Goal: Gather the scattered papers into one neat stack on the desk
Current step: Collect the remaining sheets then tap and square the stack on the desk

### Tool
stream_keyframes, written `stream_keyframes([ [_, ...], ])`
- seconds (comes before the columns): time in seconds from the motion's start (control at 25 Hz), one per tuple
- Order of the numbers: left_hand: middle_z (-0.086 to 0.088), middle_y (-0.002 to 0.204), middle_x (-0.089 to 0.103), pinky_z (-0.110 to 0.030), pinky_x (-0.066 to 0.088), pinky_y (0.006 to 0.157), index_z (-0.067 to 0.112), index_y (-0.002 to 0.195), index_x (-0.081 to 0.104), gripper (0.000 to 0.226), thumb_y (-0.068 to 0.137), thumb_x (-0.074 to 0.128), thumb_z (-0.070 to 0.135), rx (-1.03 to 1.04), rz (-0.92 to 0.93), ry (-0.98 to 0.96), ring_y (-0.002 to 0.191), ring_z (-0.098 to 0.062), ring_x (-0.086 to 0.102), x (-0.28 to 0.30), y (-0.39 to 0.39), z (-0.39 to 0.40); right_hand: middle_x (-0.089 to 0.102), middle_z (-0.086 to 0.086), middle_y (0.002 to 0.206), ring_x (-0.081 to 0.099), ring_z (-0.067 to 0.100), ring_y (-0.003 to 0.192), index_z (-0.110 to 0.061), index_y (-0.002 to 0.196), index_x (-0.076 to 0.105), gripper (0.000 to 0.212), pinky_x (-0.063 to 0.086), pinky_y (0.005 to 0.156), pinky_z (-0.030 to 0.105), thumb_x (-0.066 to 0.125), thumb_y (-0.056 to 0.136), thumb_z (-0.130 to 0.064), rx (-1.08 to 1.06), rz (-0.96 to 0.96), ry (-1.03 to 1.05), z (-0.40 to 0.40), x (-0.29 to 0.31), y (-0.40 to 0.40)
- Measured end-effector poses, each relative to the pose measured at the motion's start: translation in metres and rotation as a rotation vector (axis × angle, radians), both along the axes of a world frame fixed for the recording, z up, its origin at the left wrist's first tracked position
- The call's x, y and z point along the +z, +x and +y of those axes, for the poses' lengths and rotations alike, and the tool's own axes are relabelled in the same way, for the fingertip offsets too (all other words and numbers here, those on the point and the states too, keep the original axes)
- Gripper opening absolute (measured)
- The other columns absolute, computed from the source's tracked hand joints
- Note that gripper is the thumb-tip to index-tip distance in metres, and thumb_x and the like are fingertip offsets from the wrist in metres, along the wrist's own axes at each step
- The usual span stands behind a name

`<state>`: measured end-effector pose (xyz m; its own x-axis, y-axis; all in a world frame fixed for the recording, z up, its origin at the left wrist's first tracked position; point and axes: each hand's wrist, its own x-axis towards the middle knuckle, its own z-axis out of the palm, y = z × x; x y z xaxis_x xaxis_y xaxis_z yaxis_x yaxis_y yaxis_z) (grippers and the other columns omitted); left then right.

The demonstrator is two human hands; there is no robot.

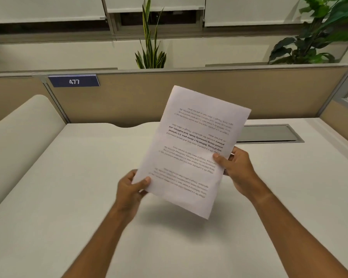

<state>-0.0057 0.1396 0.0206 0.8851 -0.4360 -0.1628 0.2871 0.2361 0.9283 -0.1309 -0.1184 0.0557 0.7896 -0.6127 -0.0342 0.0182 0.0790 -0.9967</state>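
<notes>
Setting: office cubicle, pale desk (72,187) walled by a tan partition (189,93) at the back.
Left hand (132,187): closed on the papers (191,149) at their near left corner, thumb on the printed face, fingers behind.
Right hand (237,169): closed on the same papers at the right edge, thumb on top, fingers curled behind.
Papers: held up off the desk between both my hands, tilted so the far corner leans right; printed text reads upside down to me. How many sheets are in the bundle I cannot tell; the edges look as one.
Desk: no loose sheet visible anywhere on it, so my judgement is that gathering is done and squaring and laying down remain.
Step in hand: loosen both grips a little, tap the lower edge on the desk so the sheets settle flush, then turn the long edge and tap again; pinching hard would lock any skew in place.
Edges: recessed metal cable hatch (269,134) lies behind the papers to the right; a curved cutout sits at the desk's back edge.
Open room: wide bare surface in front of me and to the left, well apart from hatch and partition; best landing spot is straight below my hands.
Beyond: number plate (74,81) reading 477, a spiky plant (150,51), a leafy plant (313,43).
</notes>
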Motion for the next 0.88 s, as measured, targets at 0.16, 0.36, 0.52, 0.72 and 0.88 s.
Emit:
stream_keyframes([
  [0.16, -0.003, 0.079, 0.075, -0.035, 0.06, 0.075, 0.012, 0.09, 0.071, 0.009, 0.086, 0.069, 0.004, -0.046, -0.304, 0.208, 0.077, -0.018, 0.071, 0.032, 0.032, -0.003, 0.079, 0.003, 0.106, 0.077, 0.019, 0.09, -0.02, 0.105, 0.072, 0.021, 0.064, 0.077, 0.035, 0.072, 0.089, -0.007, 0.037, 0.029, -0.186, -0.001, 0.008, 0.0],
  [0.36, 0.012, 0.086, 0.078, -0.022, 0.059, 0.071, 0.033, 0.078, 0.072, 0.019, 0.085, 0.074, 0.015, 0.066, -0.577, 0.292, 0.08, -0.011, 0.074, 0.042, 0.032, -0.02, 0.077, -0.009, 0.102, 0.075, 0.013, 0.091, -0.034, 0.099, 0.07, 0.027, 0.062, 0.076, 0.026, 0.07, 0.091, -0.008, -0.015, -0.005, -0.311, 0.015, 0.01, 0.003],
  [0.52, 0.022, 0.088, 0.075, -0.021, 0.058, 0.072, 0.034, 0.087, 0.067, 0.014, 0.085, 0.074, 0.022, 0.07, -0.642, 0.338, 0.084, -0.008, 0.072, 0.04, 0.031, -0.02, 0.074, -0.001, 0.11, 0.073, 0.015, 0.095, -0.036, 0.108, 0.063, 0.027, 0.063, 0.08, 0.035, 0.071, 0.091, -0.017, -0.002, 0.021, -0.319, 0.012, 0.015, 0.001],
  [0.72, 0.012, 0.092, 0.073, -0.033, 0.062, 0.079, 0.038, 0.098, 0.06, 0.028, 0.085, 0.074, 0.017, 0.115, -0.698, 0.345, 0.084, -0.011, 0.071, 0.054, 0.031, -0.025, 0.072, 0.009, 0.116, 0.071, 0.026, 0.1, -0.017, 0.124, 0.057, 0.036, 0.061, 0.087, 0.051, 0.072, 0.091, -0.016, -0.054, 0.042, -0.386, 0.013, 0.026, 0.005],
  [0.88, 0.012, 0.096, 0.064, -0.017, 0.057, 0.068, 0.051, 0.136, 0.036, 0.073, 0.085, 0.073, 0.012, 0.129, -0.915, 0.328, 0.08, -0.007, 0.067, 0.078, 0.036, -0.024, 0.071, 0.004, 0.103, 0.072, 0.009, 0.092, -0.039, 0.146, 0.033, 0.077, 0.061, 0.074, 0.021, 0.075, 0.088, -0.012, -0.076, -0.143, -0.52, 0.004, 0.05, 0.006],
])
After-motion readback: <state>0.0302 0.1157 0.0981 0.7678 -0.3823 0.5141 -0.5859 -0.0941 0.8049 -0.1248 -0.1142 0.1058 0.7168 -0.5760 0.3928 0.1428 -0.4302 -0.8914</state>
